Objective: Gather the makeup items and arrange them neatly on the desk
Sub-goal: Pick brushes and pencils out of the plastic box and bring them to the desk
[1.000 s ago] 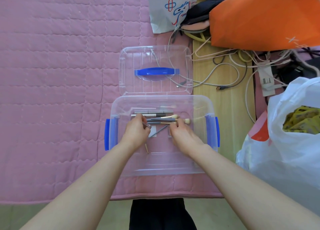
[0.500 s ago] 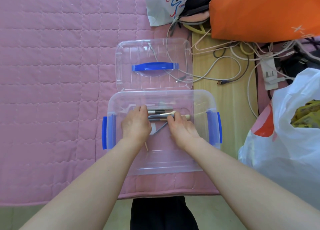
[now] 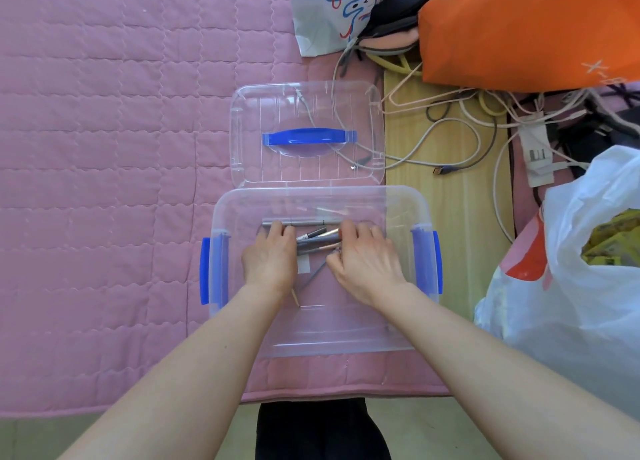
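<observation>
Both hands close on the brushes and pencils (image 3: 317, 243) inside the clear box (image 3: 398, 342): left hand (image 3: 270, 260) curled round one end, right hand (image 3: 363, 257) round the other. Squeeze the ends level; lift as one bundle, lest the stray pencil (image 3: 311, 277) slip.

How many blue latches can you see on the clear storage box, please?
2. One blue latch sits on the box's left end, beside the left hand; the other blue latch sits on the right end, beside the right hand. None appear hidden.

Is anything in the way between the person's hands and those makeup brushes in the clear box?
Nothing visible. The lid lies off behind the open box, and both the left hand and right hand are already inside on the bundle of makeup brushes.
</observation>
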Tool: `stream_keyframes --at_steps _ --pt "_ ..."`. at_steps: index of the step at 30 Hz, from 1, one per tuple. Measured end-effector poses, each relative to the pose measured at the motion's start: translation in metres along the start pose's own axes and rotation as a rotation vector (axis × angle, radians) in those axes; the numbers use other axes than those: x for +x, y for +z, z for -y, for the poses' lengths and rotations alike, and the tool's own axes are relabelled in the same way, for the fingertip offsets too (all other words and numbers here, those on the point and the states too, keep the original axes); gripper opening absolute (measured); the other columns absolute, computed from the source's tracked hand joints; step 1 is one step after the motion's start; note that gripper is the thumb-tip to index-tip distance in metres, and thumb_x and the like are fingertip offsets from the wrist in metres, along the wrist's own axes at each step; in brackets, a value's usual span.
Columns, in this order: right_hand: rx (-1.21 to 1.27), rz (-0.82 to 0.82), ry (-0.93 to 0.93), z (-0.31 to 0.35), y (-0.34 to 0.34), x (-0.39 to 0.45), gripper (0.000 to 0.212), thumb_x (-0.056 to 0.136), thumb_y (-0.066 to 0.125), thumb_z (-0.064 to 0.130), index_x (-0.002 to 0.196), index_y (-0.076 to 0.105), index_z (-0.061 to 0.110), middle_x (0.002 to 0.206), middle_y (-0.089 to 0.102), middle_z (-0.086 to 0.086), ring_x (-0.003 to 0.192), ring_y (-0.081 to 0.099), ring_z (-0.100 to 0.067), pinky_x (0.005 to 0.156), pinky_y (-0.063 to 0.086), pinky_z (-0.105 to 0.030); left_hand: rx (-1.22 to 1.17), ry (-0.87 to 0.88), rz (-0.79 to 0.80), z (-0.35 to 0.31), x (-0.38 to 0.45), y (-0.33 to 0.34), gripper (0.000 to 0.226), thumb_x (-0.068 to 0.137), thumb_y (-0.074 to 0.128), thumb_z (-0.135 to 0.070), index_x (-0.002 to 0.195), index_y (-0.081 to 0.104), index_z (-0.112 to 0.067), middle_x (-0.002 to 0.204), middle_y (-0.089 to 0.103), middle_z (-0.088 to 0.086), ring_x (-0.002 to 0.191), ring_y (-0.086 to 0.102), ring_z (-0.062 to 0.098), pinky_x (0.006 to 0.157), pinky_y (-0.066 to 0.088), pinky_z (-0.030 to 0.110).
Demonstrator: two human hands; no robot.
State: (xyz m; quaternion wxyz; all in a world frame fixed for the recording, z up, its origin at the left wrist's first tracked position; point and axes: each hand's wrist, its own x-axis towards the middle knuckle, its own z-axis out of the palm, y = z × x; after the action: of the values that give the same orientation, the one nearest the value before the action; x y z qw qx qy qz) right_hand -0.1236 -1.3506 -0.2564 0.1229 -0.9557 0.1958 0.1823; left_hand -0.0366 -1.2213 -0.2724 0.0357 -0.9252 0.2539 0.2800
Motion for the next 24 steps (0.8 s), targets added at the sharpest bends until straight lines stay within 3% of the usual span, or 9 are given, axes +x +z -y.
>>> stream_keyframes --at_steps 3,7,12,16,20,24 --pt "-0.057 -0.131 -0.023 0.006 0.003 0.012 0.034 0.076 0.061 0.037 0.095 0.057 0.009 0.076 0.062 -0.012 0.076 0.058 -0.034 0.065 0.046 -0.041 0.009 0.022 0.025 0.000 -0.002 0.001 0.021 0.090 0.045 -0.005 0.107 0.049 -0.016 0.111 0.050 0.004 0.106 0.052 0.028 0.056 0.032 0.036" --pt "-0.138 -0.102 -0.028 0.015 0.009 0.025 0.030 0.065 0.073 0.036 0.083 0.063 0.014 0.064 0.063 -0.007 0.065 0.059 -0.030 0.057 0.043 -0.035 0.036 0.087 0.101 0.000 -0.009 0.001 0.019 0.089 0.047 -0.006 0.105 0.050 -0.016 0.109 0.052 0.005 0.103 0.054 0.030 0.060 0.035 0.033" --pt "-0.206 -0.053 0.027 0.018 0.024 0.026 0.023 0.070 0.072 0.029 0.090 0.066 0.020 0.072 0.059 -0.008 0.063 0.059 -0.029 0.059 0.044 -0.037 0.090 0.112 0.216 -0.002 -0.015 0.000 0.030 0.083 0.065 -0.012 0.110 0.054 -0.016 0.110 0.054 0.004 0.103 0.055 0.029 0.065 0.040 0.034" --pt "-0.194 0.034 0.080 0.021 0.023 0.029 0.026 0.073 0.072 0.019 0.096 0.061 0.018 0.089 0.061 -0.010 0.080 0.059 -0.030 0.071 0.046 -0.042 0.061 0.090 0.258 0.001 -0.015 0.003 0.026 0.083 0.063 -0.012 0.107 0.057 -0.016 0.111 0.057 0.004 0.102 0.057 0.029 0.067 0.041 0.033" --pt "-0.214 -0.001 0.074 0.020 0.025 0.027 0.039 0.037 0.084 0.010 0.068 0.062 0.016 0.064 0.056 -0.008 0.054 0.054 -0.026 0.050 0.045 -0.033 -0.077 0.011 0.365 0.006 -0.017 0.007 0.016 0.085 0.060 -0.019 0.101 0.057 -0.017 0.108 0.061 0.006 0.098 0.060 0.030 0.070 0.044 0.033" --pt "-0.240 0.011 0.056 0.020 0.020 0.029 0.038 0.039 0.085 0.013 0.071 0.065 0.012 0.068 0.058 -0.008 0.058 0.057 -0.026 0.045 0.030 -0.024 -0.157 -0.014 0.394 0.008 -0.020 0.003 0.018 0.086 0.054 -0.020 0.103 0.057 -0.014 0.107 0.061 0.008 0.096 0.059 0.030 0.069 0.043 0.030"
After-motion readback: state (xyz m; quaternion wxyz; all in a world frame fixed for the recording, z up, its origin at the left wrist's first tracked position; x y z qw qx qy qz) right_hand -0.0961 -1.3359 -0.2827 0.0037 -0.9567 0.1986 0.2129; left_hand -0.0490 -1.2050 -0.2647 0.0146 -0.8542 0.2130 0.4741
